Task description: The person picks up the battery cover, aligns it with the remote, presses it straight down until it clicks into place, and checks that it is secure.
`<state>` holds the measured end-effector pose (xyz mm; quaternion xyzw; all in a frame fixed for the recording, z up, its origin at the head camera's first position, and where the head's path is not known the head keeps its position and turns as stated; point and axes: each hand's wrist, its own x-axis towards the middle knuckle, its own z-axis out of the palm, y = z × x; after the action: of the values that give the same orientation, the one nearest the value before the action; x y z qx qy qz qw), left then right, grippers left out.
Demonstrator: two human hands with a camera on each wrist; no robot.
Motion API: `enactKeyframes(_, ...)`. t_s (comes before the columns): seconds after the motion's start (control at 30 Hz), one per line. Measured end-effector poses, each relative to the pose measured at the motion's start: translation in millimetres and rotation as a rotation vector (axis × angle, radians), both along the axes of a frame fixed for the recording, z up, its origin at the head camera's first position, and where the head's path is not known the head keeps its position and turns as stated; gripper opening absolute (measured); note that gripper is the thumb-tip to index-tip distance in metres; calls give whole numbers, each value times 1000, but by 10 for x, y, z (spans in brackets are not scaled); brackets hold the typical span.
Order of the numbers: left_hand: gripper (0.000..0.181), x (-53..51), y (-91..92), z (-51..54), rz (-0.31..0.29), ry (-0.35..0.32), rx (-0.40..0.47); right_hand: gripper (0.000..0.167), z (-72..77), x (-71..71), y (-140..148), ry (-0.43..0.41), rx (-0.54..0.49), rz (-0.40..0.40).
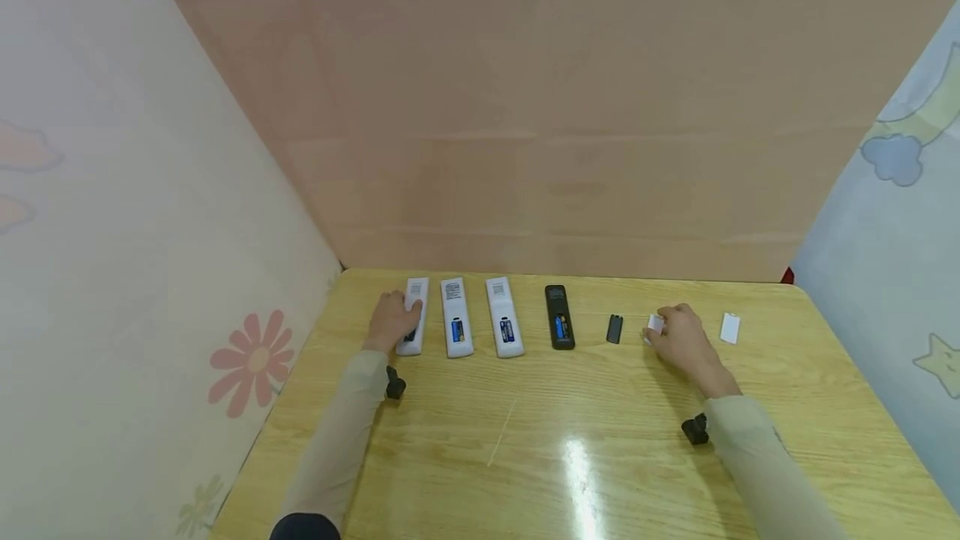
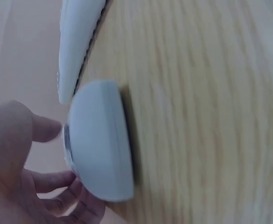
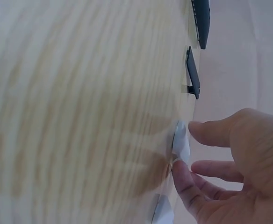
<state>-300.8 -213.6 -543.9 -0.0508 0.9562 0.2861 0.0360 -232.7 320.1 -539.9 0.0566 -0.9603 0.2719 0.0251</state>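
At the left end of the row, my left hand (image 1: 390, 323) grips a white remote control (image 1: 417, 294), thumb on top and fingers along its left side. Part of that remote's battery compartment is hidden by the hand; in the left wrist view its rounded end (image 2: 101, 140) faces the camera. On the right, the thumb and index finger of my right hand (image 1: 684, 344) are at opposite edges of a small white battery cover (image 1: 656, 322), pinching it at the table surface. The right wrist view shows this cover (image 3: 180, 137) between thumb and index finger.
Two more white remotes (image 1: 453, 294) (image 1: 499, 294) and a black remote (image 1: 557, 299) lie face down, batteries showing in their open compartments. A black battery cover (image 1: 614, 329) lies left of my right hand, another white cover (image 1: 730, 328) right of it. Walls border the wooden table (image 1: 525, 423).
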Motion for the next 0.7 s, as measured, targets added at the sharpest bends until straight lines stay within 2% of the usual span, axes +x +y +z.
enactKeyframes(0.13,56,3,33,26,27,-22,12,56,21,-12,-7,-30,-13,-7)
enactKeyframes(0.37,52,-45,54,67,63,-52,99,54,39,-9,-14,-69,-48,-9)
enactKeyframes(0.57,46,-95,5,50,95,-66,155,54,0,-16,-49,-66,-51,-13)
enactKeyframes(0.7,46,-106,-26,36,112,-68,165,57,-9,-27,-65,-95,-54,-18)
